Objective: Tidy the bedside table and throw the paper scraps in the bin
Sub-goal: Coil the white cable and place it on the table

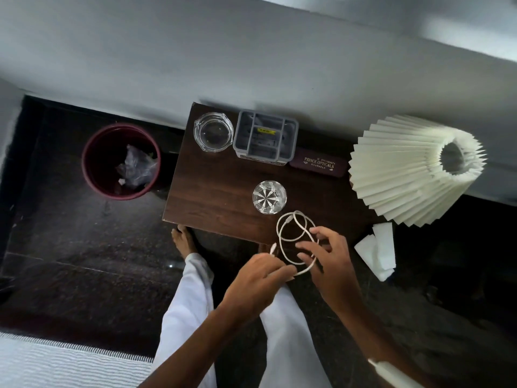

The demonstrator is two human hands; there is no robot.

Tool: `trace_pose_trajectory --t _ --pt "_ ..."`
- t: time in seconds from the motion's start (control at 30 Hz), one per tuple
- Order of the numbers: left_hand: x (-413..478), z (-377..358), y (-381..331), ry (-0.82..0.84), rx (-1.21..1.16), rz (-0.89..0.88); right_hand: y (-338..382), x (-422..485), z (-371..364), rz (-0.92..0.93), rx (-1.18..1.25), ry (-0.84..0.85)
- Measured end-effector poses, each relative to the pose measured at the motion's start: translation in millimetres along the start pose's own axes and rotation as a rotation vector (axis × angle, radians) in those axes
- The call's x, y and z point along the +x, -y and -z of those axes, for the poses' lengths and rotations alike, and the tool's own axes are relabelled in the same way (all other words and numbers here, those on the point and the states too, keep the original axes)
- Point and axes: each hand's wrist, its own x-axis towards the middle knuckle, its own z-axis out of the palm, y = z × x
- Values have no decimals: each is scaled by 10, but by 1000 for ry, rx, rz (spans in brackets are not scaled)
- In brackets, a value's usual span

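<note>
Left hand (pixel 256 278) pinched on one end of a white cable (pixel 293 239), plug tip sticking up by the thumb. Right hand (pixel 327 259) half open, fingers spread through the cable's loops, holding the coil in shape. Cable is in a few loose rings, over the near edge of the surface (pixel 218 175), mostly lifted rather than lying flat.

On the surface: cut-glass tumbler (pixel 269 196) just behind the coil, clear ashtray (pixel 213 131) at the far-left corner, grey organiser (pixel 265 138) beside it along the far edge, maroon spectacle case (pixel 317 163) right of that. Pleated lampshade (pixel 414 169) tipped on its side past the right edge.

Paper scraps (pixel 377 249): white pieces off the near-right corner, apparently on the floor, untouched. Bin (pixel 120 161) on the floor left of the surface, some crumpled waste already inside.

Step judged: winding the cable as part of tidying; paper not yet dealt with. Next likely needs the loose end tucked so the coil holds, coil set down, perhaps in the organiser, then the right hand reaching for the scraps and carrying them across to the bin.
</note>
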Motion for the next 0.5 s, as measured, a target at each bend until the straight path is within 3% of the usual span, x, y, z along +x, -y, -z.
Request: trace_pose_trajectory --t 0.1,0.23,0.3,0.5 --pt "-57 151 -377 -125 -82 69 135 -5 199 55 55 -62" --pt "-255 386 -672 -253 -484 306 446 -41 529 68 254 -93" --pt "-433 533 -744 -162 -667 381 655 -65 695 58 331 -58" --pt "-982 1127 -1006 103 -912 490 1269 -53 857 -41 511 13"
